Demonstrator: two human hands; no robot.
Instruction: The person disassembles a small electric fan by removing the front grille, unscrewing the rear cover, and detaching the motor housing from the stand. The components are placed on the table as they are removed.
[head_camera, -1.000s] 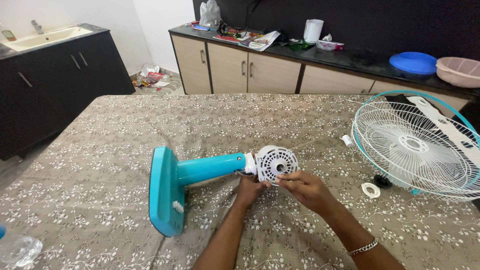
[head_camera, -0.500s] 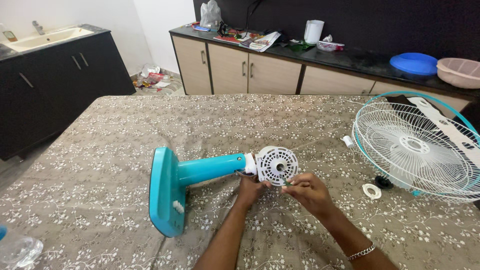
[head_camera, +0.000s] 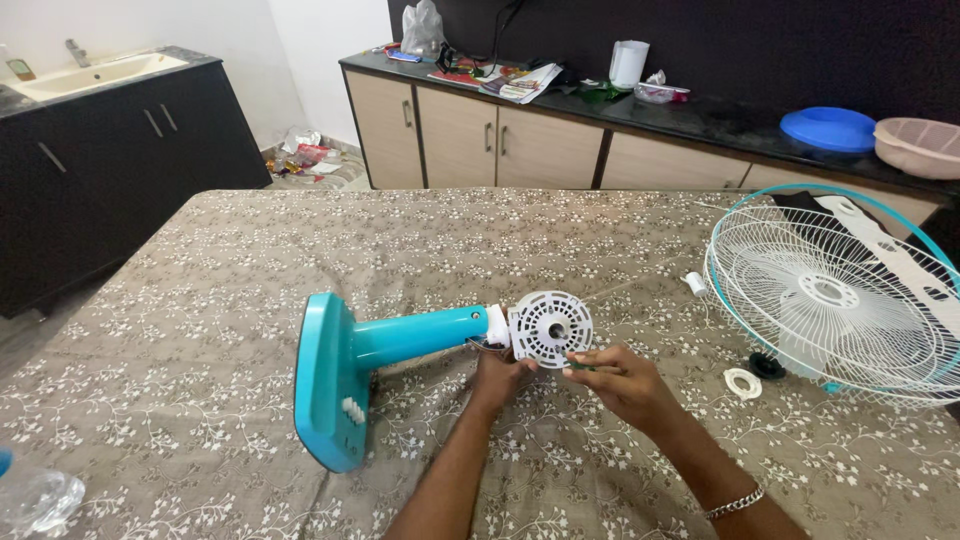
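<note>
Soft, even daylight fills the room, bright without harshness. The patterned table (head_camera: 250, 260) is evenly lit, with only faint, short shadows under the teal fan stand (head_camera: 340, 370) and beneath the hands. A mild sheen shows on the dark counter (head_camera: 700, 115) at the back, and the white wall at upper left runs close to overexposed. Focus is sharp across the centre; wide-angle distortion bends the edges, stretching the white fan guard (head_camera: 830, 290) at right and the clear plastic object (head_camera: 35, 500) at lower left.
</note>
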